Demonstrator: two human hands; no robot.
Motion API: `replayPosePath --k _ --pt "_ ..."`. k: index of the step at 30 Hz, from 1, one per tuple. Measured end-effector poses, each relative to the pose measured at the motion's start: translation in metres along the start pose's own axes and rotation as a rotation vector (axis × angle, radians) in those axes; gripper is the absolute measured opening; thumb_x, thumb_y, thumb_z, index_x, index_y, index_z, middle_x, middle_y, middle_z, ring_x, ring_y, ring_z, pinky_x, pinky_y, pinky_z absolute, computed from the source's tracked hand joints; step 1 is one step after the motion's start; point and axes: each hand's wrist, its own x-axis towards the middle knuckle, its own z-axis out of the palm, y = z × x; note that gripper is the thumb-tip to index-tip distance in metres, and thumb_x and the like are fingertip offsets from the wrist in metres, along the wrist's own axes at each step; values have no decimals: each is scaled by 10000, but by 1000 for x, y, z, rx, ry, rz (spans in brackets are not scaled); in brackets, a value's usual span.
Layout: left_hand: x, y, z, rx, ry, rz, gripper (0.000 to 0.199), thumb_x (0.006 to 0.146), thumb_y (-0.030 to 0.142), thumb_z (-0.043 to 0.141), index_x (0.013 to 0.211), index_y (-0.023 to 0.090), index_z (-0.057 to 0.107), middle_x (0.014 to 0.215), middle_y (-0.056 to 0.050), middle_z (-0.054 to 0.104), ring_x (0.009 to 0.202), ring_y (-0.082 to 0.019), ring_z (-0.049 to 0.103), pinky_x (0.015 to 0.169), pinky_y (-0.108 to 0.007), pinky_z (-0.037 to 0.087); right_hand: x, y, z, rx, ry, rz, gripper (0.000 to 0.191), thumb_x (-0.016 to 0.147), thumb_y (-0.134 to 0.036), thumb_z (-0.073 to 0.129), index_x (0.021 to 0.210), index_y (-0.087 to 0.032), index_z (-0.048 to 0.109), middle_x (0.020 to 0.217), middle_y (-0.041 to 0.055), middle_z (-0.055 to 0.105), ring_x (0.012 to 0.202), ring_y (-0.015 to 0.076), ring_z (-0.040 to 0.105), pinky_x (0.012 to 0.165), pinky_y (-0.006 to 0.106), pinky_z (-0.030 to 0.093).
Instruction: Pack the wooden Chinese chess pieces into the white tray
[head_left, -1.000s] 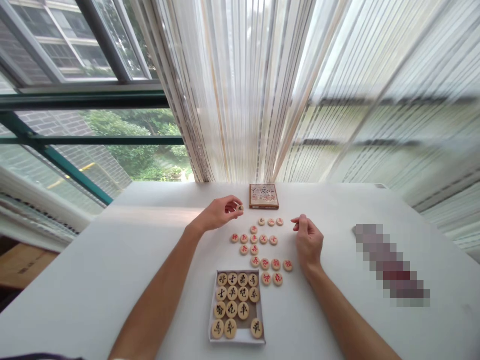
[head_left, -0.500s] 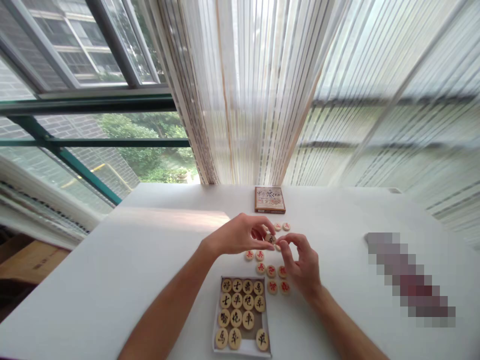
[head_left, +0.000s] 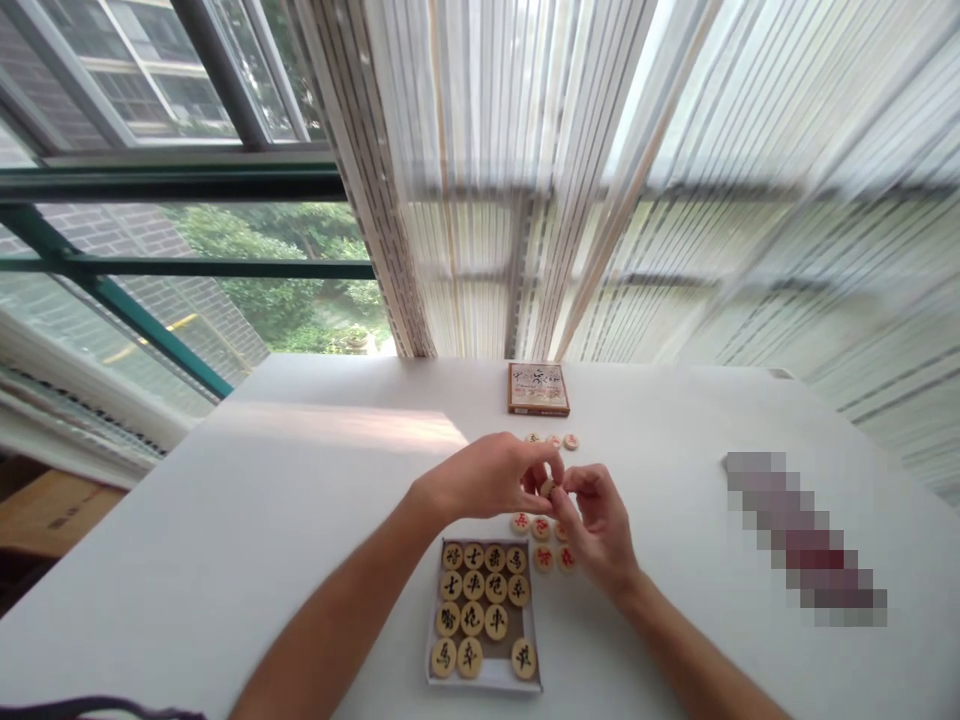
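A round wooden game piece [head_left: 547, 489] is pinched between the fingers of my left hand [head_left: 499, 475]. The fingertips of my right hand [head_left: 598, 515] are closed at the piece's right side and meet my left fingers there. Below my hands, a shallow open box [head_left: 536, 640] holds rows of round pieces with black characters, such as the one at its lower right [head_left: 523, 658]. Pieces with red characters [head_left: 543, 558] lie on the table between the box and my right hand, partly covered by it.
On the white table [head_left: 300, 510], a flat brown lidded box [head_left: 538, 388] lies beyond my hands, with a few pieces [head_left: 571, 442] in front of it. A pixelated long object [head_left: 810, 540] rests at the right. Curtains and a window stand behind the table.
The piece has turned from showing its face to a more edge-on tilt. My hands have drawn closer together around it, and my left hand has shifted slightly right. The view has tilted a little downward.
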Motion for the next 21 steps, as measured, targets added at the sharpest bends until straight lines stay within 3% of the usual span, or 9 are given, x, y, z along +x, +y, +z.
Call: replayPosePath --k 5,8,12,17,21 --pt "-11 9 -9 100 -66 -168 455 715 417 805 1055 212 582 823 12 685 727 -173 660 581 -239 407 2 -5 3 32 54 -15 151 941 -248 627 916 -240 479 810 -16 526 737 149 561 680 293 490" --pt "-23 15 -10 261 -208 -294 465 646 502 817 938 212 601 834 2 687 734 -200 655 557 -258 394 6 -4 2 -25 154 -32 136 937 -250 630 944 -236 494 811 -19 534 718 137 549 655 273 472" --pt "-30 24 6 488 -302 -325 457 638 501 832 905 189 631 869 -52 714 804 -274 680 618 -311 455 12 -1 -1 -41 232 -4 126 935 -269 627 971 -237 511 817 -23 540 719 135 554 660 266 472" --pt "-25 35 28 561 -325 -324 630 601 524 871 1042 124 666 1013 -147 724 937 -337 690 802 -396 537 13 5 -2 -40 251 23 127 931 -278 632 974 -236 521 823 -24 550 727 137 567 674 269 484" --pt "-20 39 35 576 -388 -361 567 612 492 876 996 120 687 988 -161 733 932 -336 702 807 -392 551 13 9 -1 -49 253 35 124 934 -276 629 967 -234 518 826 -23 548 726 137 574 671 272 487"
